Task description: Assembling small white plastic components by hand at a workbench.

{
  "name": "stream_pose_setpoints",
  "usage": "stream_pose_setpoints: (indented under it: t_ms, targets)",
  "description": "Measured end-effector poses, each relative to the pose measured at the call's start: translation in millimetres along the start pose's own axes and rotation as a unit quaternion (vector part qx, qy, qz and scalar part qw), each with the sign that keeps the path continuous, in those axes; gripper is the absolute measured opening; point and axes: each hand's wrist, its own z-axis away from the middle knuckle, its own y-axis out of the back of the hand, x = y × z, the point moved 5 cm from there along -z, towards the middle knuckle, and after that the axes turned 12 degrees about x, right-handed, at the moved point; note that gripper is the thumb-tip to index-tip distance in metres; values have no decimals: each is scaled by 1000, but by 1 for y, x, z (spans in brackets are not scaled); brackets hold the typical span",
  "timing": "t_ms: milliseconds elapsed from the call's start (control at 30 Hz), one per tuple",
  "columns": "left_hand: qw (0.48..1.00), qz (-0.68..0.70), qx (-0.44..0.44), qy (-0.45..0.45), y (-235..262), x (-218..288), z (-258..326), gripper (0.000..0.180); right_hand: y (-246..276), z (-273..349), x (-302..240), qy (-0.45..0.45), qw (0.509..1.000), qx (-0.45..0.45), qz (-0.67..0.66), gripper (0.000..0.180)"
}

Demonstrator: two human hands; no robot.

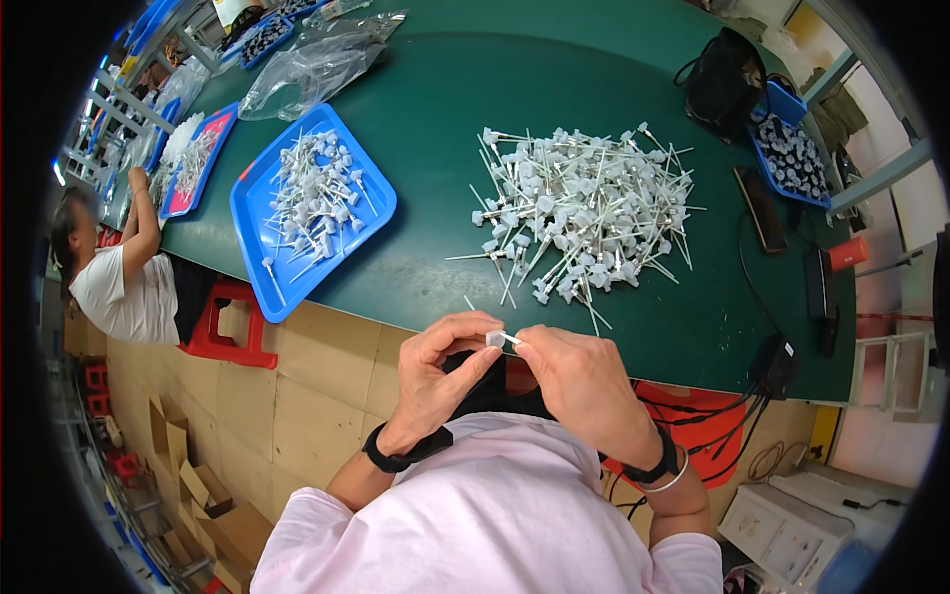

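Observation:
Just off the near edge of the table, my two hands meet over one small white pump head with a thin tube [496, 339]. My left hand [440, 368] is closed, its thumb and forefinger pinching the cap end. My right hand [579, 381] pinches the narrow white stem beside the cap; its fingers hide the rest of the piece. A thin white tube tip [468, 302] shows just beyond my left fingers; I cannot tell what it belongs to. Ahead and to the right lies a large loose pile of similar pump heads [589, 213].
A blue tray [252, 223] with more pump heads stands left, beside another tray [211, 176] near a seated person [124, 267]. Clear plastic bags [317, 74] lie at the back. A phone [760, 210], black bag [725, 84], blue basket [797, 163] and cables [772, 366] are on the right.

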Motion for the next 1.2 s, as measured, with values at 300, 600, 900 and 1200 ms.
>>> stream_pose_setpoints:
  t_ms: [300, 600, 900, 1200]
  targets:
    - [989, 95, 30, 106, -2, -9, 1, 19, 12, 4, -25, 40, 990, -2, 133, 12]
    - [983, 119, 25, 138, 0, -6, -3, 12, 19, 7, -17, 30, 990, 28, 133, 14]
    - [983, 132, 12, 129, 2, -11, -3, 11, 17, 6, -19, 33, 993, 35, 111, 13]
    - [978, 133, -15, 160, -1, -7, -1, 22, 8, -1, -26, 51, 988, 21, 145, 15]
